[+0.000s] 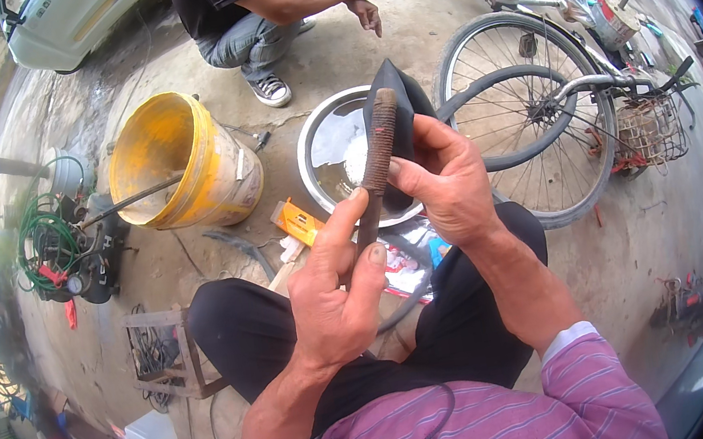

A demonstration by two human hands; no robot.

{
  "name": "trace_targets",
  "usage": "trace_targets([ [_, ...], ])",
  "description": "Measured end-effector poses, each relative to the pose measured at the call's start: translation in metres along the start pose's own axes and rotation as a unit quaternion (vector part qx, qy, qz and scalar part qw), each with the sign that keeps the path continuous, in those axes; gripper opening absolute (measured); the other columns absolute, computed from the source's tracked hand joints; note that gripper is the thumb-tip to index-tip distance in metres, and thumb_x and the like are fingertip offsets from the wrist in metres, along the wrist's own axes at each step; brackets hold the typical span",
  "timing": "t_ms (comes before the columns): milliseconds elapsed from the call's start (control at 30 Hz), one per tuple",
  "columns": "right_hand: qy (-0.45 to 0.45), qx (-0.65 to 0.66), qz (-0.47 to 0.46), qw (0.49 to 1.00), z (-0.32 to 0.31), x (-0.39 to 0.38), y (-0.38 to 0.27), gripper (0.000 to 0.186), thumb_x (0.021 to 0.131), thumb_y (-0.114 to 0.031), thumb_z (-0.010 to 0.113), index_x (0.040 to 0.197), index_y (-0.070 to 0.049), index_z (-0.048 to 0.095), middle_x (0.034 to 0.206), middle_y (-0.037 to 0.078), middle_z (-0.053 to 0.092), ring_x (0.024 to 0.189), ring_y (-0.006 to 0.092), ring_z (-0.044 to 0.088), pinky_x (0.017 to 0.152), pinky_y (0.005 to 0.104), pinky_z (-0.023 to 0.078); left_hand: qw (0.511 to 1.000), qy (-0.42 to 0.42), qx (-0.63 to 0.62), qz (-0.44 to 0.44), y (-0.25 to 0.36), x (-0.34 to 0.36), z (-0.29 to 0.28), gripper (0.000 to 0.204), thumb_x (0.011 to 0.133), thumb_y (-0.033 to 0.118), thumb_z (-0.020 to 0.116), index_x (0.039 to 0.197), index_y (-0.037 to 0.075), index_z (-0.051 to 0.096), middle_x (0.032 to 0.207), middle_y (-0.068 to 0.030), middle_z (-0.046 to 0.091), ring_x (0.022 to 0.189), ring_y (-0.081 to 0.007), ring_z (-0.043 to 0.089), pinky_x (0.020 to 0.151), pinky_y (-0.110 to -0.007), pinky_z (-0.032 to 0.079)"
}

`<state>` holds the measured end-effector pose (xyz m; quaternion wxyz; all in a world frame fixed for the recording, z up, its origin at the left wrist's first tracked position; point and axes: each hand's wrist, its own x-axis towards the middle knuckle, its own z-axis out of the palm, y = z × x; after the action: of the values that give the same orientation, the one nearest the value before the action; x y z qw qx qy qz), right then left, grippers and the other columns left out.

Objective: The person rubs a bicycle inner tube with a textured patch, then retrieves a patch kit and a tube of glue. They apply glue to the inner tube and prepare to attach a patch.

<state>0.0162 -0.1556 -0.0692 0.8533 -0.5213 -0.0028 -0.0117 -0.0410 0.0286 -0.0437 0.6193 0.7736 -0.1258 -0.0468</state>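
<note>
A rusty rod with a ridged, rasp-like upper part [380, 139] slants upward in front of me. My left hand [334, 289] is closed round its smooth lower end, the index finger laid along it. My right hand [449, 179] pinches a black rubber inner tube [395, 79] just behind the rod; its thumb tip lies against or very near the ridges. The tube is folded to a peak there, and a grey-black length of it [478, 98] loops over the bicycle wheel [538, 202]. Beneath my hands stands a round metal basin [309, 167] with water, partly hidden.
A yellow-stained bucket [204, 164] with a bar across its rim stands left of the basin, beside an orange box [298, 222]. An air compressor [94, 274] with green hose and a metal frame [165, 394] are further left. Another person [251, 18] squats ahead; a bicycle [566, 86] lies right.
</note>
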Motion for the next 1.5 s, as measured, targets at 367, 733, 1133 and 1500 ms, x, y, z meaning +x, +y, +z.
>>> trace_targets([
  [367,0.005,-0.011,0.020,1.000,0.000,-0.003,-0.009,0.035,0.093,-0.002,0.076,0.127,0.003,0.069,0.106,0.002,0.074,0.094,0.0057,0.066,0.083,0.0227,0.054,0.999,0.032,0.010,0.036,0.020,0.012,-0.004,0.055,0.102,0.001,0.055,0.154,-0.007,0.044,0.074,-0.0029,0.064,0.067,-0.0060,0.057,0.065,-0.022,0.047],
  [733,-0.016,-0.019,0.024,0.999,0.000,-0.005,-0.012,0.035,0.092,-0.003,0.076,0.126,0.002,0.069,0.110,0.002,0.073,0.097,0.0063,0.065,0.087,0.0250,0.055,0.997,0.053,-0.049,-0.003,0.032,0.039,0.001,0.054,0.103,0.006,0.057,0.154,-0.005,0.045,0.076,-0.0030,0.064,0.071,-0.0057,0.057,0.068,-0.022,0.046],
  [1133,-0.024,0.019,0.042,0.999,-0.006,0.002,-0.012,0.029,0.093,-0.001,0.075,0.120,0.001,0.068,0.110,0.005,0.074,0.099,0.0087,0.068,0.090,0.0270,0.056,0.997,0.071,-0.030,-0.007,0.017,0.000,-0.009,0.053,0.094,-0.002,0.067,0.146,-0.002,0.057,0.068,0.0049,0.051,0.063,-0.0018,0.044,0.061,-0.020,0.037],
  [1500,-0.004,0.005,0.046,0.999,-0.002,0.002,-0.006,0.016,0.094,-0.004,0.076,0.108,0.001,0.071,0.097,0.002,0.073,0.086,0.0054,0.066,0.080,0.0238,0.056,0.999,0.025,0.040,0.009,0.002,0.000,0.001,0.051,0.101,0.000,0.057,0.151,-0.003,0.050,0.074,-0.0025,0.064,0.066,-0.0061,0.058,0.065,-0.022,0.048],
])
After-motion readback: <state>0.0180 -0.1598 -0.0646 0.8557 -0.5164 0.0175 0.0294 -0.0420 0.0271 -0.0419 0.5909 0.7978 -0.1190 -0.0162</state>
